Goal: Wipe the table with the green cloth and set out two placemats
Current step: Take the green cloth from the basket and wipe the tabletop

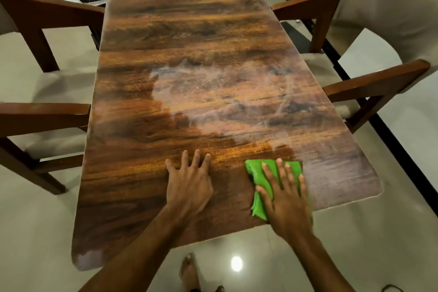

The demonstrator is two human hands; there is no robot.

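Note:
The long wooden table point(189, 38) stretches away from me, with a hazy whitish film across its middle and right side. The green cloth point(257, 170) lies bunched on the near right part of the tabletop. My right hand point(285, 199) presses flat on top of it, fingers spread, and looks slightly blurred. My left hand point(189, 180) rests flat on the bare wood to the left of the cloth, fingers apart, holding nothing. No placemats are in view.
Wooden chairs with pale cushions stand on both sides: two on the left point(40, 21) point(35, 123) and two on the right point(369, 7) point(369, 90). A glossy tiled floor point(391, 232) surrounds the table. My bare foot point(189, 270) shows below the near table edge.

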